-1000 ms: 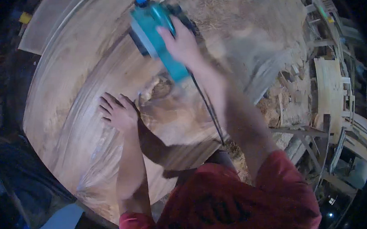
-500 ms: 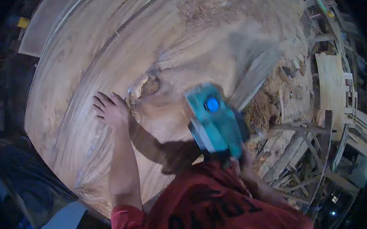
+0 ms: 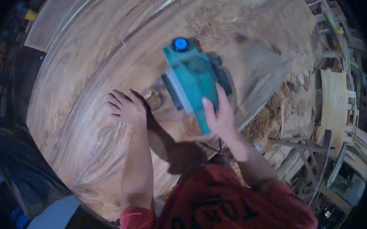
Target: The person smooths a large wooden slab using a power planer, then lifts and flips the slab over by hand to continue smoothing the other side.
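Note:
A teal power planer [image 3: 198, 80] with a blue round knob at its front sits over a broad wooden slab [image 3: 84, 78]. My right hand [image 3: 220, 116] is wrapped round its rear handle, and a dark cord trails from the tool's back end. To the left, my left hand [image 3: 128, 110] lies on the slab with its fingers spread, holding nothing. Between that hand and the planer is a dark knot hole [image 3: 154, 98] in the wood. The planer's underside is hidden.
Shavings [image 3: 205, 25] lie on the slab's far part. Sawdust and wood scraps [image 3: 267, 117] cover the ground at the right, beside stacked boards [image 3: 334, 101] and loose timber. Dark sheeting [image 3: 22, 162] and a pale blue surface [image 3: 51, 225] are at the lower left.
The planer has moved forward, away from my body, with my right hand on it, and my right arm is more extended. My left hand appears slightly further right in view.

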A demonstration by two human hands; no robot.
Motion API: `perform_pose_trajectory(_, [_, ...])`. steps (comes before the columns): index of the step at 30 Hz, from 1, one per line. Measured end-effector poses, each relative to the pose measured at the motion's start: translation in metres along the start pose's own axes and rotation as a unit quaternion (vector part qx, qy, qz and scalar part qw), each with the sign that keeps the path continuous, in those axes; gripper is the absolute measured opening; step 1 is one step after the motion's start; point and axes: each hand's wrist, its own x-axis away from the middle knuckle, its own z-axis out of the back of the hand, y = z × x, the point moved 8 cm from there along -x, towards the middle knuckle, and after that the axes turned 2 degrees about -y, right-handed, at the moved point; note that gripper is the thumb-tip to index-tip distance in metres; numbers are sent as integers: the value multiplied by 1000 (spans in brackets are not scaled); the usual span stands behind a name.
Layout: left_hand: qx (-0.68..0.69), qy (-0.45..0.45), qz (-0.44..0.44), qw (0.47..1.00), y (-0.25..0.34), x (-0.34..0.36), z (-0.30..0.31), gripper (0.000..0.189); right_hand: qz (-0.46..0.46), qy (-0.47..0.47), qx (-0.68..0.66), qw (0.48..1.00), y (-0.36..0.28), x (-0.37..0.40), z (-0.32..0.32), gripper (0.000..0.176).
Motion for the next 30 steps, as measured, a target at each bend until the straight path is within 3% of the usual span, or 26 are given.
perform_pose_trajectory(1, [-6,1,5,1000,1,-2,-1,73,-26,-17,-3,1000,-3,-29,-8,58])
perform_pose_trajectory(3, [-23,10,9,1000,6,-4,2,73,59,17,29,998,-12,-97,-24,59])
perform_pose_trajectory(4, [-33,11,10,999,8,-1,3,73,71,7,-21,997,-21,-134,-35,61])
perform_pose_trajectory(7, [-29,27,1,999,9,2,3,73,60,-30,-38,997,-12,-238,-69,61])
perform_pose_trajectory(10, [-28,26,-5,999,10,1,6,74,44,-27,-10,999,-23,-252,-67,65])
perform_pose_trajectory(11, [-29,21,-6,999,11,2,7,74,-7,-66,-85,994,-13,-235,-64,67])
perform_pose_trajectory(13, [-27,21,-1,999,10,1,6,74,40,-32,-14,999,-13,-183,-36,66])
perform_pose_trajectory(15, [-26,25,-2,999,6,0,0,74,39,-25,-42,998,2,-109,-8,64])
perform_pose_trajectory(17, [-33,12,2,999,5,1,2,74,-75,-67,-95,990,22,-19,24,61])
perform_pose_trajectory(18, [-36,7,5,999,6,0,2,74,-111,-78,-27,990,35,27,42,60])
perform_pose_trajectory(22, [-38,2,3,999,8,-4,-4,75,-90,-67,-70,991,42,181,97,50])
perform_pose_trajectory(23, [-31,-1,1,1000,11,-5,-6,75,-165,-65,-115,977,69,217,104,53])
perform_pose_trajectory(26, [-18,16,-5,1000,32,-2,-18,75,-85,-91,19,992,52,176,103,56])
perform_pose_trajectory(27, [-16,26,-1,1000,42,-4,-20,75,-13,-67,107,992,46,159,98,55])
perform_pose_trajectory(29, [-12,28,11,999,61,-4,-17,74,10,-47,100,994,47,112,82,54])
perform_pose_trajectory(30, [-12,28,8,999,69,-4,-15,73,-40,-50,6,998,54,76,71,54])
